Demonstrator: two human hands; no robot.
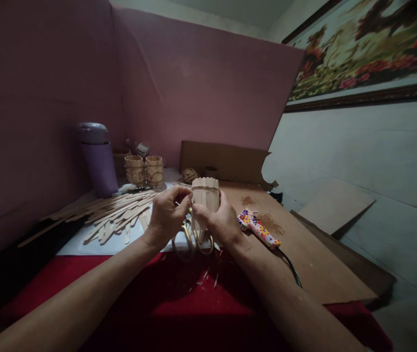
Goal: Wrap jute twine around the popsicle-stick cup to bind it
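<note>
We curl our right hand (223, 220) partway closed around the craft-stick cup (207, 197), its long axis nearly upright, scalloped rim up. At its left edge our left hand (169, 210) pinches; whether on twine (206, 187), we cannot tell.

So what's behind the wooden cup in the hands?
Beyond the wooden cup: a small round brown object and upright cardboard. Covered: the cup's far side, most fingers of the right hand, anything directly behind.
</note>
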